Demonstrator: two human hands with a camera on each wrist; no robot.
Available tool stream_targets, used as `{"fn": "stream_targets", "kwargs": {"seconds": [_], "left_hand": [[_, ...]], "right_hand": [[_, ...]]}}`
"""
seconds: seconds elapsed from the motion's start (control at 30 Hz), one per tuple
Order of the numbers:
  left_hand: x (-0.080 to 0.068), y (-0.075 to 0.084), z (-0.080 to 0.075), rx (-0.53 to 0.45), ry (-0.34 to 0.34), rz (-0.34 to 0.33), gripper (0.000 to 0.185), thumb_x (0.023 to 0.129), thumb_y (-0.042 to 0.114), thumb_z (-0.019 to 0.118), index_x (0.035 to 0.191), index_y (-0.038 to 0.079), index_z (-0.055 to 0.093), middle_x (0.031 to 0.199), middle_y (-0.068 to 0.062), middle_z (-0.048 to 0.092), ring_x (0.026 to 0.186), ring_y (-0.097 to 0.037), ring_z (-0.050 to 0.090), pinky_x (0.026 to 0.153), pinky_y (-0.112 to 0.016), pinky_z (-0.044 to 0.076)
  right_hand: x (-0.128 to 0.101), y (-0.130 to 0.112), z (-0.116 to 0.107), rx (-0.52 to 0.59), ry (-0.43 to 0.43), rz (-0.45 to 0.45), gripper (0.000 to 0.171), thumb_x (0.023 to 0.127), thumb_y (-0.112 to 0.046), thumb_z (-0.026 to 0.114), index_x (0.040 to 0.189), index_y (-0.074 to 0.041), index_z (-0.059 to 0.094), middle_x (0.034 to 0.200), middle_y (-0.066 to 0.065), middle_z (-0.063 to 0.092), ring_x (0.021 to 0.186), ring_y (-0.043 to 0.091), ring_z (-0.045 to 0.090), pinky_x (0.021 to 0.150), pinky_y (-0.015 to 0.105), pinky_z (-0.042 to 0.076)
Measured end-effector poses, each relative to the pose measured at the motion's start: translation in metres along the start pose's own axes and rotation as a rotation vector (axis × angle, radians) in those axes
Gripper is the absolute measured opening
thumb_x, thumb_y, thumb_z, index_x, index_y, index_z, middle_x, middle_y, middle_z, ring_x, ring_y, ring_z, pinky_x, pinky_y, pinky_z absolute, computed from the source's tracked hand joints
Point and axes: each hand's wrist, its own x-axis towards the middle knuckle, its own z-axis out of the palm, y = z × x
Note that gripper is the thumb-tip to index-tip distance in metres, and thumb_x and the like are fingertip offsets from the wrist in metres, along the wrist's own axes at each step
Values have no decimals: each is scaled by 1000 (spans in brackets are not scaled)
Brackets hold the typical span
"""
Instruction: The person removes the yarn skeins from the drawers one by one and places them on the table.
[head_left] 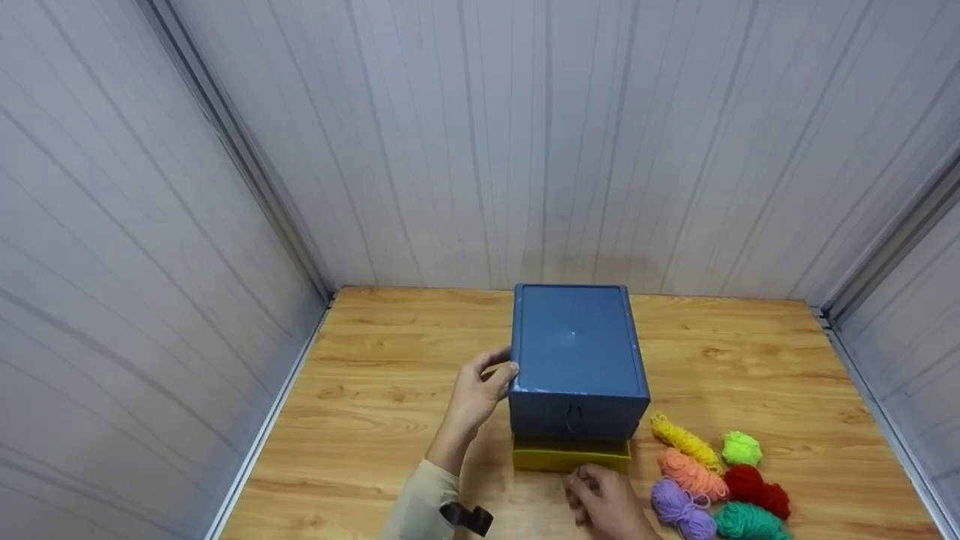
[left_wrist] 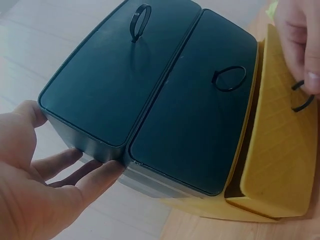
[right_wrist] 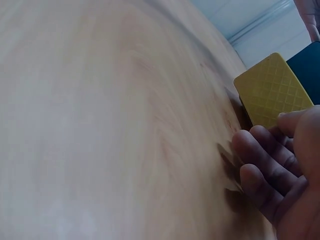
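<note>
A dark blue drawer box (head_left: 577,345) stands on the wooden table (head_left: 375,405). Its two upper drawers (left_wrist: 150,90) are closed, each with a black ring pull. The yellow bottom drawer (head_left: 570,456) sticks out a little at the front. My left hand (head_left: 480,386) lies against the box's left side near the front corner, fingers (left_wrist: 75,160) fairly straight along the wall and thumb at the upper edge. My right hand (head_left: 600,499) is in front of the yellow drawer (left_wrist: 280,150) and pinches its black ring pull (left_wrist: 304,97).
Several small yarn skeins lie to the right of the box: yellow (head_left: 684,441), lime (head_left: 741,448), orange (head_left: 691,474), red (head_left: 757,487), purple (head_left: 679,506) and green (head_left: 750,521). Grey panelled walls close in the table at the back and on both sides.
</note>
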Motion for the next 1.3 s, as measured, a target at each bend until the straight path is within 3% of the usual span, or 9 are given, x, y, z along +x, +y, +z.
{"fn": "stream_targets", "kwargs": {"seconds": [0.33,0.97,1.3], "left_hand": [[-2,-2,0,15,18,24,45,99,17,66,139,-2,60,134,-20,62,114,-25,67,94,-37,59],[-3,-5,-2,1,8,6,43,99,18,67,137,-1,62,134,-19,61,115,-26,66,96,-38,59],[-5,-5,-4,93,9,14,45,100,29,67,137,2,63,135,-17,64,117,-27,65,96,-42,58]], "right_hand": [[11,-1,-5,-31,-2,-37,27,105,-27,59,101,-1,67,80,6,69,64,20,68,56,31,56],[23,1,-8,-134,26,-26,31,107,-29,56,87,-6,63,64,1,59,51,17,59,46,29,46],[22,-3,-12,-172,50,-36,30,104,-36,60,92,-9,65,67,5,64,55,14,58,49,27,44]]}}
